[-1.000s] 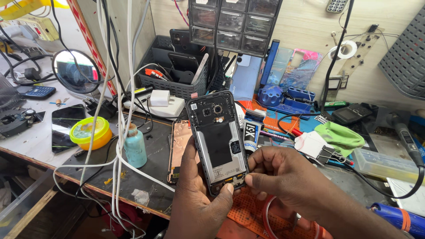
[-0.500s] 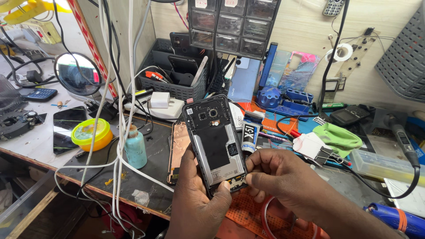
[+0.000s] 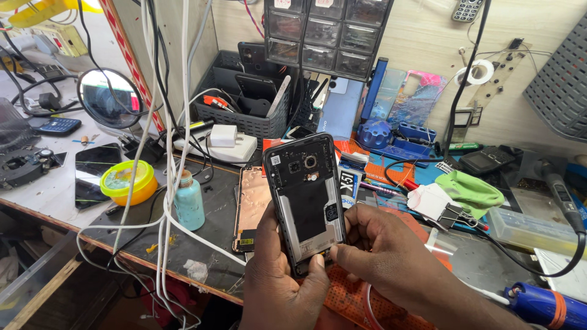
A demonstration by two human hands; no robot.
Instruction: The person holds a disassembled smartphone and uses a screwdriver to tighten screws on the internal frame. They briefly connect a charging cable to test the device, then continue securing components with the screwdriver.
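An opened black phone (image 3: pixel 307 201) with its back cover off stands upright above the bench, showing its camera holes and inner frame. My left hand (image 3: pixel 282 281) grips its lower left side from below, thumb against the bottom edge. My right hand (image 3: pixel 382 256) pinches the phone's lower right corner with thumb and fingertips. Behind the phone a copper-coloured panel (image 3: pixel 252 205) lies flat on the dark mat.
White cables (image 3: pixel 165 183) hang down at the left. A teal bottle (image 3: pixel 190 203), a yellow bowl (image 3: pixel 127 182), a dark phone screen (image 3: pixel 93 172) and a round mirror (image 3: pixel 110 98) stand left. A black basket (image 3: pixel 244 116), drawer unit (image 3: pixel 327 30), green cloth (image 3: pixel 469 190) and blue cylinder (image 3: pixel 541 305) surround the mat.
The phone has tilted slightly and sunk a little lower between my hands. My right fingers have shifted along its bottom right edge.
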